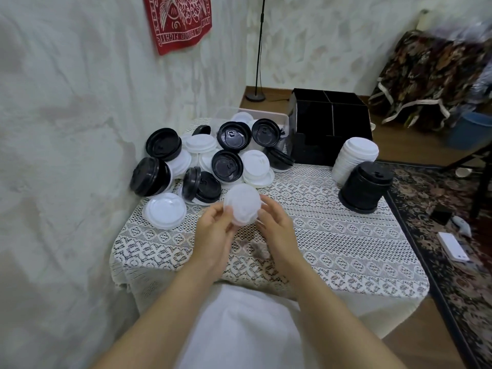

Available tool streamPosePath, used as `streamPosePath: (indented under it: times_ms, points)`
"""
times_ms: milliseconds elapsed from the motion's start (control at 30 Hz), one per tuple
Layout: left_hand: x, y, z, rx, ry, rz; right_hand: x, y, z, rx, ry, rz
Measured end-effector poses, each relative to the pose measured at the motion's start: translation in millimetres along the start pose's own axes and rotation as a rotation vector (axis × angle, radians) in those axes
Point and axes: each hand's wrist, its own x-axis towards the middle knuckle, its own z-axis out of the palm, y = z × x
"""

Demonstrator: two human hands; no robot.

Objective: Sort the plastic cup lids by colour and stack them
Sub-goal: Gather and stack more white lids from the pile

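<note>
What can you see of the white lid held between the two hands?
The white lid is round, of thin, milky, slightly see-through plastic, with a domed top and wider rim. It is tilted, held above the lace tablecloth, just in front of the mixed pile of black and white lids. The left hand pinches its left edge, the right hand its right edge. Blur hides whether it is one lid or several nested.

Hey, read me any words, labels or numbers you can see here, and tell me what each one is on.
"FIGHT": white border lettering on the red cloth hanging on the wall, apparently upside down; the rest of its lettering is too blurred to read.
Raised marks on the black lids: too small to read.
Nothing else carries readable text.
</note>
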Motion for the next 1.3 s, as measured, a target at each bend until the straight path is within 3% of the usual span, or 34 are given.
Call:
streamPosePath:
  times_ms: [67,167,300,433,600,833,1167,1300]
  points:
    - [3.2,-3.8,10.1,-0.174,-0.052,-0.095,4.4,-1.4,-9.5,0.066,0.063,0.035]
    - [5.9,-10.2,22.9,-0.176,-0.113,-0.155,11.0,-4.4,-25.7,0.071,0.144,0.023]
    - [13.5,-17.1,33.8,0.285,-0.104,-0.023,16.7,-9.6,-45.2,-0.091,0.208,-0.048]
    - [28.8,-17.4,41.4,0.78,-0.222,0.15,29.5,-11.7,-61.6,-0.386,0.203,-0.107]
    - [48.2,-17.6,48.7,1.138,-0.348,0.28,40.2,-9.3,-70.5,-0.666,0.109,-0.072]
    - [72.6,-26.6,43.3,1.527,-0.335,0.378,49.3,-9.8,-82.8,-1.101,-0.035,-0.092]
    - [76.1,-35.8,33.6,1.586,-0.342,0.42,52.8,5.6,-85.8,-1.197,-0.03,-0.146]
    - [75.1,-31.7,33.7,1.316,-0.313,0.435,55.5,2.8,-85.2,-1.073,-0.016,-0.142]
